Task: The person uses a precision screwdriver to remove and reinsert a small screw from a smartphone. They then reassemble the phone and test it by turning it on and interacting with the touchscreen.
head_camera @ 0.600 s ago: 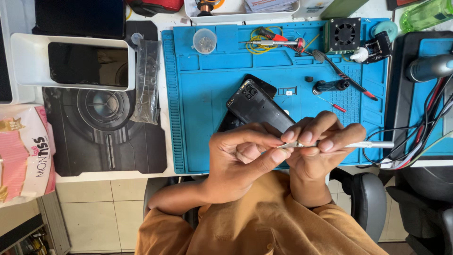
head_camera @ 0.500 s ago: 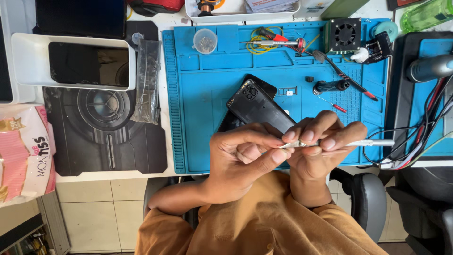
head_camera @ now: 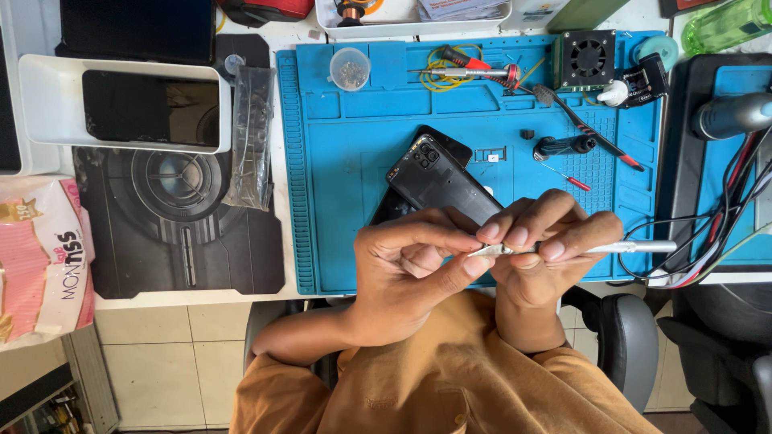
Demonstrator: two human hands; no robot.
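Left hand: your left hand is curling closed, thumb and forefinger pinching the flat tip of the metal tool just above the near edge of the mat.
Right hand: your right hand is wrapping shut around the same tool's silver shaft, which is sticking out to the right past your fingers (the blade end itself is too small to make out).
Phone: the black phone is lying camera side up on the blue work mat, tilted, just beyond your knuckles and overlapping a second dark panel beneath it.
Mat clutter: a small clear cup of screws is sitting in the mat's upper left; a red-handled tool on yellow wire is resting along the top edge, with a small black fan to its right.
Packages: a pink and white soft pack with large dark lettering is lying at the far left edge of the desk, partly cut off by the frame.
White tray: a white rectangular tray is holding a dark glossy screen, well apart from your hands, upper left.
Dark pad: a black mat with a round printed pattern is lying between the pink pack and the blue mat.
Cables: black and red cables are trailing down the right side, near the tool's end.
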